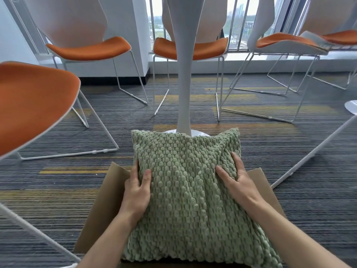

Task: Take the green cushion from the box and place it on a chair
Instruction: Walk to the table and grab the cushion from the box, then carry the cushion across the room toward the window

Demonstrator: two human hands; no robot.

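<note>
A bumpy green cushion [185, 192] stands tilted in front of me over an open cardboard box [105, 211], whose brown flaps show on both sides. My left hand [137, 192] grips the cushion's left edge, thumb on its face. My right hand [236, 180] grips its right edge with the fingers spread across the front. The cushion hides the inside of the box. An orange-seated chair [34, 101] stands close at the left.
A white table pedestal [184, 78] rises just behind the cushion. More orange-seated chairs [90, 47] with white wire legs ring it, at the back [193, 48] and right [286, 42]. White chair legs cross the striped carpet at lower left and right.
</note>
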